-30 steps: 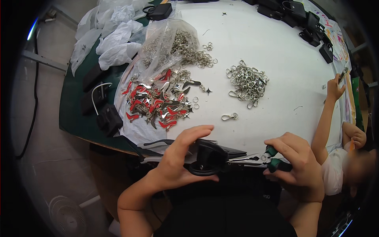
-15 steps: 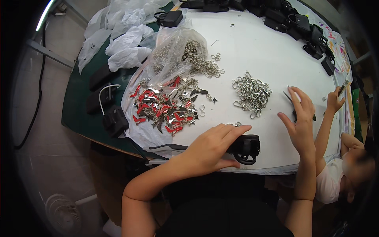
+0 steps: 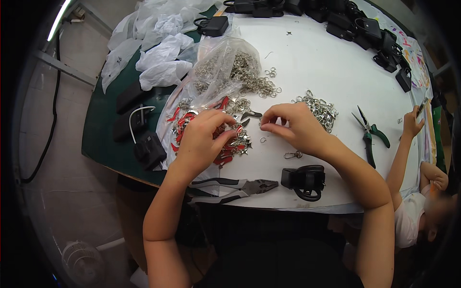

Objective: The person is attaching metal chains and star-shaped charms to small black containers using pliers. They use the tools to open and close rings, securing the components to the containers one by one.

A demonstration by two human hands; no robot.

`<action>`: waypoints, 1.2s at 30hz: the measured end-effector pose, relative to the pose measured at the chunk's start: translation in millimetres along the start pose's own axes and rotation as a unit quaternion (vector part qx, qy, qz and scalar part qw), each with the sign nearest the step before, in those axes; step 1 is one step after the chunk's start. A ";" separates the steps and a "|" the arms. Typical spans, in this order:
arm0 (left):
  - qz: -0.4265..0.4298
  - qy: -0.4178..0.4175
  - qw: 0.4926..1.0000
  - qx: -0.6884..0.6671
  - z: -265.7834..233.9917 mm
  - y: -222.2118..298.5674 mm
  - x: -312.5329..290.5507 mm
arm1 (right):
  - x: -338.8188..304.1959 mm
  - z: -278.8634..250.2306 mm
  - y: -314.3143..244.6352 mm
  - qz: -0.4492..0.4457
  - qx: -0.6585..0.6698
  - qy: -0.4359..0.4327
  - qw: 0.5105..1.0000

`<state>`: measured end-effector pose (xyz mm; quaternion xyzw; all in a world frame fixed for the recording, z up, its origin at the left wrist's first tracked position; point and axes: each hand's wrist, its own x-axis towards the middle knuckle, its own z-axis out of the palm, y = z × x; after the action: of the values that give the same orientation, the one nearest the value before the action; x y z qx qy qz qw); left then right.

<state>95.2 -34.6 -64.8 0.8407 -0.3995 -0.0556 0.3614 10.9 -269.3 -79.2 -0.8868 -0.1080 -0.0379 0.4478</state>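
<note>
My left hand is over the pile of red, black and silver shoe-shaped and star charms, its thumb and index finger curled nearly together at the pile's right side. Whatever lies between those fingertips is too small to make out. My right hand is closed in a pinch just right of the pile, beside a black charm; what it pinches is hidden. Below its fingertips lies a loose metal ring. A single swivel clasp rests nearer me, and a heap of clasps is partly behind my right hand.
Grey-handled pliers and a black strapped device lie along the near edge. Green-handled needle-nose pliers are at right. A plastic bag of rings stands behind the charms. Another person's arm reaches in at far right.
My left hand has moved from beside the black device to the charm pile. My right hand has left the green-handled pliers and come left to the pile's right side.
</note>
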 end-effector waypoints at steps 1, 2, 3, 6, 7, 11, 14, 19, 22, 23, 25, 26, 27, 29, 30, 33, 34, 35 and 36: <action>-0.003 -0.018 1.000 0.006 2.9 0.2 7.2 | -6.2 -9.0 -4.8 0.081 0.077 0.010 0.994; -0.005 -0.036 0.999 0.012 5.9 0.8 13.2 | -13.4 -16.7 -8.4 0.081 0.074 0.009 0.994; -0.001 -0.036 0.999 0.010 10.6 2.3 19.8 | -23.6 -25.6 -11.6 0.120 0.122 0.036 0.984; 0.039 -0.060 0.994 0.084 23.1 3.4 28.0 | -45.9 -31.6 -10.6 0.168 0.179 0.076 0.966; 0.061 -0.023 0.993 0.100 25.6 8.4 31.3 | -51.9 -32.5 -10.8 0.179 0.182 0.096 0.962; 0.130 -0.056 0.975 0.172 30.4 9.9 45.6 | -68.4 -36.8 -11.4 0.160 0.185 0.136 0.960; 0.109 -0.135 0.971 0.165 27.1 9.8 55.3 | -69.9 -36.9 -10.3 0.166 0.216 0.142 0.952; 0.059 -0.246 0.949 0.189 13.1 20.2 75.1 | -70.5 -33.4 -7.1 0.137 0.200 0.141 0.960; 0.000 -0.259 0.960 0.104 11.4 22.2 76.5 | -73.6 -33.8 -7.0 0.129 0.202 0.142 0.960; 0.011 -0.203 0.979 0.029 10.8 22.0 74.7 | -73.1 -35.3 -8.5 0.130 0.203 0.146 0.960; -0.036 -0.188 0.977 -0.093 8.2 28.3 68.9 | -72.6 -35.9 -13.1 0.124 0.221 0.143 0.957; -0.087 -0.166 0.959 -0.213 7.1 30.6 66.3 | -73.6 -34.5 -14.6 0.127 0.222 0.148 0.955; -0.084 -0.166 0.941 -0.283 5.7 31.8 64.3 | -73.4 -34.3 -17.1 0.133 0.254 0.146 0.947; -0.102 -0.171 0.918 -0.343 5.1 42.6 59.1 | -74.5 -34.9 -22.3 0.139 0.286 0.147 0.937; -0.123 -0.172 0.891 -0.401 3.5 47.7 56.8 | -75.2 -34.8 -24.7 0.147 0.307 0.140 0.930; -0.121 -0.187 0.875 -0.430 2.5 56.0 51.0 | -76.5 -33.0 -29.4 0.142 0.338 0.130 0.921; -0.119 -0.187 0.868 -0.445 4.1 58.5 48.4 | -76.8 -32.3 -30.7 0.130 0.346 0.127 0.920; -0.113 -0.183 0.862 -0.458 6.5 60.4 46.3 | -77.2 -31.7 -31.9 0.130 0.347 0.128 0.920; -0.112 -0.185 0.862 -0.458 7.8 63.0 45.1 | -77.9 -31.1 -32.8 0.123 0.365 0.126 0.914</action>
<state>82.9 -97.5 -20.7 0.5936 -0.2913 -0.4272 0.6166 -71.4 -287.6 -47.6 -0.6559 0.0527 -0.0517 0.7512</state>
